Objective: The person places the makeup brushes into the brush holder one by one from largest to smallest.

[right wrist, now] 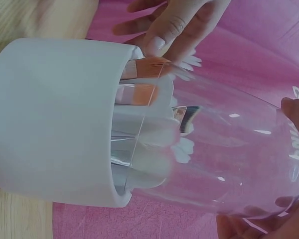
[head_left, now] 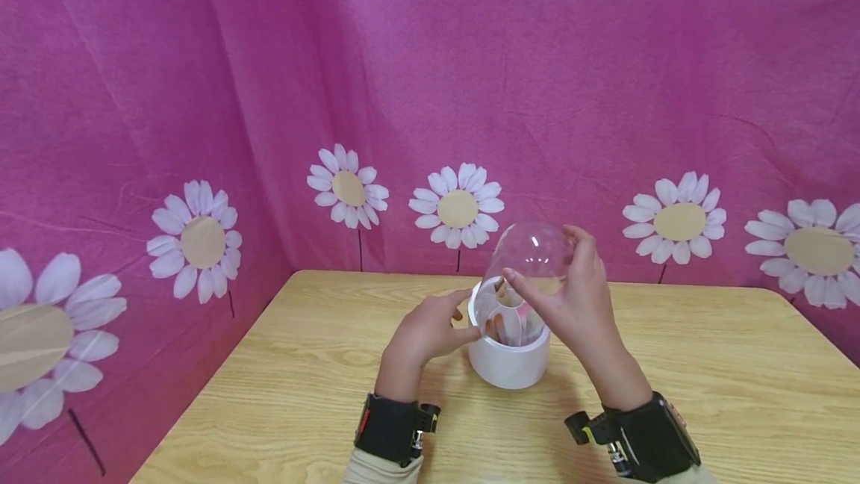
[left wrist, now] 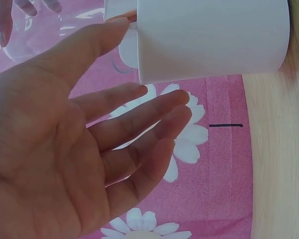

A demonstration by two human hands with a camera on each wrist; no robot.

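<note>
A white round makeup brush holder [head_left: 508,366] stands upright on the table, with several makeup brushes [right wrist: 145,94] in it, some orange-tipped and some pale. Over the brush tips is a clear dome lid [head_left: 527,249], slightly tilted; its lower edge crosses the brush heads in the right wrist view. My right hand [head_left: 579,308] grips the dome near its top, thumb on one side and fingers on the other. On the left, my left hand [head_left: 425,329] has its fingers spread and relaxed beside the holder, its thumb tip right at the rim in the left wrist view.
The wooden table [head_left: 302,379] stretches to both sides of the holder. Behind and to the left hangs a pink cloth [head_left: 524,81] with white paper flowers [head_left: 457,208]. Black wrist straps with small cameras [head_left: 390,428] sit on both wrists.
</note>
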